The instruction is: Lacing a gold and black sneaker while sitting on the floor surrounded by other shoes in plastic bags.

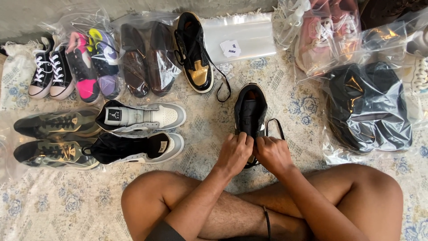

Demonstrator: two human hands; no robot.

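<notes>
Centre of frame: a black shoe (250, 109) lies on the floor rug (214, 120), toe nearest the person. Left hand (233, 153) and right hand (273, 154) each grip closed on its laces, steadying it; 1 matching shoe (193, 51) lies beyond.

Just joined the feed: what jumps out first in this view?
Both hands meet at centre on a black high-top shoe, the left hand and right hand gripping its near end by the laces. Its black-and-gold mate lies further off, unbagged. Around them on the patterned rug lie bagged pairs, including grey-and-white sneakers at left.
</notes>
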